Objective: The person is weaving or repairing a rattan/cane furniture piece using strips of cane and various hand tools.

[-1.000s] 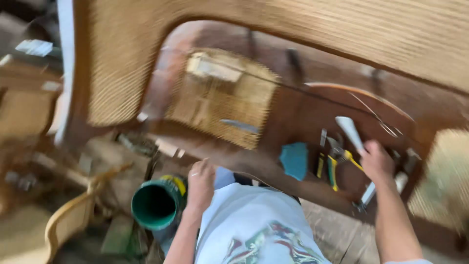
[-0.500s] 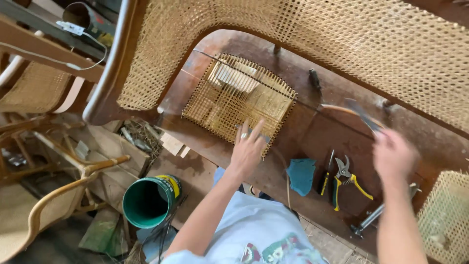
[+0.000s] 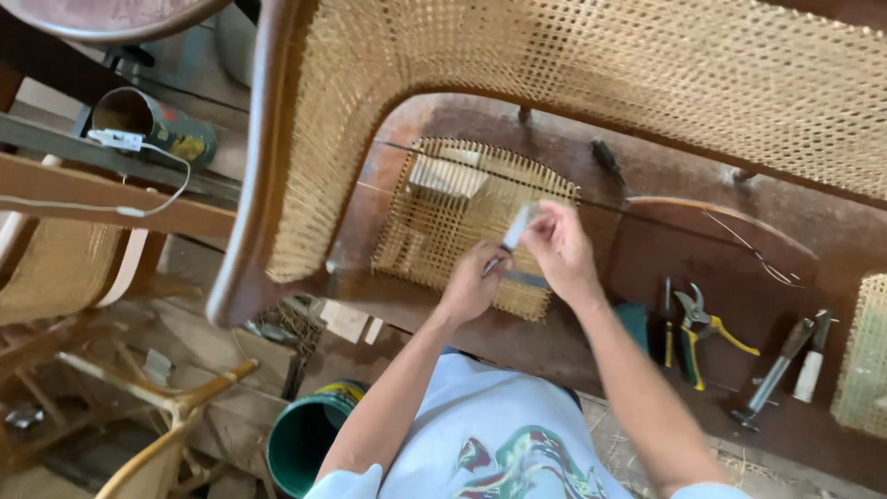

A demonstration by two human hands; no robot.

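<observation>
Hands meet over a square panel of woven cane [image 3: 434, 222] that lies flat on a worn reddish-brown worktable [image 3: 647, 277]. The left hand [image 3: 471, 288] is curled shut around the lower end of a slim metal tool [image 3: 510, 242], and the right hand [image 3: 557, 245] pinches its pale upper end between thumb and fingers; the tool is blurred, so its exact kind cannot be told. Both hands hover just above the near right part of the panel, close together and nearly touching. A small pale wooden block [image 3: 445, 176] rests on the far side of the panel. Arching over the table is the caned back of a chair [image 3: 591, 65] with a dark wooden frame. To the right lie yellow-handled pliers [image 3: 698, 325], a screwdriver-like tool [image 3: 771, 374] and a white-handled tool [image 3: 811, 365]. Below the table edge stands a green bucket [image 3: 300, 444].
</observation>
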